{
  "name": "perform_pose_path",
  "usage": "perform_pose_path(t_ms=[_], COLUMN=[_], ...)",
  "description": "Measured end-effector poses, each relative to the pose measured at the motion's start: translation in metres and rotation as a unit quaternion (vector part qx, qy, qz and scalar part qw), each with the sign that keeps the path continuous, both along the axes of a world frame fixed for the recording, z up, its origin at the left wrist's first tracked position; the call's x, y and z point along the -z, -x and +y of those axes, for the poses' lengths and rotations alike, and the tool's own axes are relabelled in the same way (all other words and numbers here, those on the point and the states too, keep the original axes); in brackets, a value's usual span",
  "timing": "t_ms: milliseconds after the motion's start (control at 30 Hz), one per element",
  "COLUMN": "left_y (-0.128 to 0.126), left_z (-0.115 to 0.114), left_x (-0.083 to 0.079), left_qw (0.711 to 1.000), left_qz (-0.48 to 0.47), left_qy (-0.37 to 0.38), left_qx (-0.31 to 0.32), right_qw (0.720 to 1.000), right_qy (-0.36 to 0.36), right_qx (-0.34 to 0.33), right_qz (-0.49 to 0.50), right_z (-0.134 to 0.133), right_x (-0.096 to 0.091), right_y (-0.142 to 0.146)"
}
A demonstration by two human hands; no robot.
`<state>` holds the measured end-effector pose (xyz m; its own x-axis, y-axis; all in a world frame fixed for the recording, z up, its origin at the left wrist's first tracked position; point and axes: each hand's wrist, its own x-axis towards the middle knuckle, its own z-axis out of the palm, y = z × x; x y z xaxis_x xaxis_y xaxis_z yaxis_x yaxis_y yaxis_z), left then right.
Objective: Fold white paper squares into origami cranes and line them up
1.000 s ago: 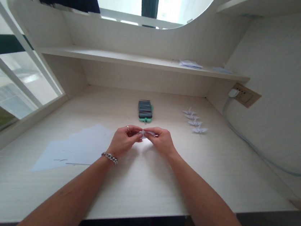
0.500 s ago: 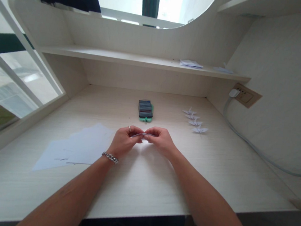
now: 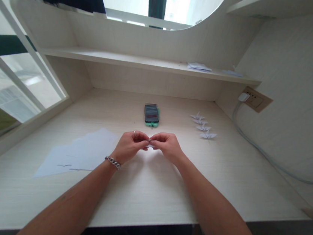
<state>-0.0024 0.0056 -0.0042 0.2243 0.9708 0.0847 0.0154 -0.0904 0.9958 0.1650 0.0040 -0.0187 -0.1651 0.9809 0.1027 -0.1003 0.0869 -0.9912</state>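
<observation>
A small piece of folded white paper (image 3: 150, 144) is pinched between my two hands above the middle of the desk, mostly hidden by the fingers. My left hand (image 3: 132, 143), with a ring and a chain bracelet at the wrist, grips its left side with thumb and fingertips. From the other side, my right hand (image 3: 166, 145) pinches it the same way. The fingertips of both hands nearly meet. Several folded paper cranes (image 3: 208, 135) stand in a row to the right, beyond my right hand.
A phone in a green case (image 3: 151, 115) lies just beyond my hands. White paper sheets (image 3: 85, 151) spread at the left. The shelf (image 3: 123, 58) holds folded papers (image 3: 199, 66). A plug (image 3: 243, 97) sits in the wall socket, its grey cable (image 3: 270, 159) running along the right wall.
Less of the paper shows between my fingers; its edges that stuck out across both hands are now covered. My left wrist has shifted slightly; the cranes, phone and sheets are unmoved.
</observation>
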Motion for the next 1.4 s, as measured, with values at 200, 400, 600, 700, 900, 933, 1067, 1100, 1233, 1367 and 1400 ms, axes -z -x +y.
perform_pose_path(t_ms=[200, 400, 600, 700, 900, 933, 1067, 1100, 1233, 1367, 1400], left_y=[0.000, 0.000, -0.001, -0.001, -0.002, -0.002, -0.002, -0.002, -0.001, -0.001, -0.001], left_z=[-0.002, -0.002, -0.004, -0.004, -0.005, -0.005, -0.004, -0.004, -0.004, -0.006, -0.006], left_x=[-0.002, -0.004, -0.006, -0.006, -0.007, -0.006, -0.005, -0.005, -0.005, -0.007, -0.007], left_qw=[1.000, 1.000, 0.999, 0.999, 0.999, 0.999, 1.000, 1.000, 1.000, 1.000, 1.000], left_qz=[-0.017, -0.016, -0.030, -0.028, -0.028, -0.026, -0.020, -0.020, -0.020, -0.009, -0.002], left_qy=[0.013, 0.012, 0.012, 0.007, 0.004, 0.000, -0.005, -0.005, -0.007, -0.017, -0.022], left_qx=[0.002, -0.011, -0.016, -0.017, -0.021, -0.020, -0.016, -0.017, -0.017, -0.013, -0.014], right_qw=[1.000, 0.999, 0.999, 0.998, 0.999, 0.999, 0.997, 0.997, 0.998, 0.998, 0.997], right_qy=[0.008, 0.029, 0.030, 0.051, 0.025, 0.024, 0.057, 0.064, 0.046, 0.044, 0.049], right_qx=[0.003, -0.011, 0.008, 0.002, 0.016, 0.014, -0.002, -0.001, 0.012, 0.002, -0.004], right_qz=[0.021, 0.035, 0.040, 0.044, 0.034, 0.034, 0.047, 0.051, 0.051, 0.048, 0.051], right_z=[-0.001, -0.002, -0.005, -0.005, -0.004, -0.004, -0.004, -0.004, -0.004, -0.005, -0.005], right_x=[-0.003, -0.007, -0.013, -0.013, -0.012, -0.012, -0.012, -0.012, -0.013, -0.012, -0.012], right_y=[0.001, 0.001, 0.000, 0.000, 0.001, 0.001, -0.001, -0.001, -0.001, -0.002, -0.003])
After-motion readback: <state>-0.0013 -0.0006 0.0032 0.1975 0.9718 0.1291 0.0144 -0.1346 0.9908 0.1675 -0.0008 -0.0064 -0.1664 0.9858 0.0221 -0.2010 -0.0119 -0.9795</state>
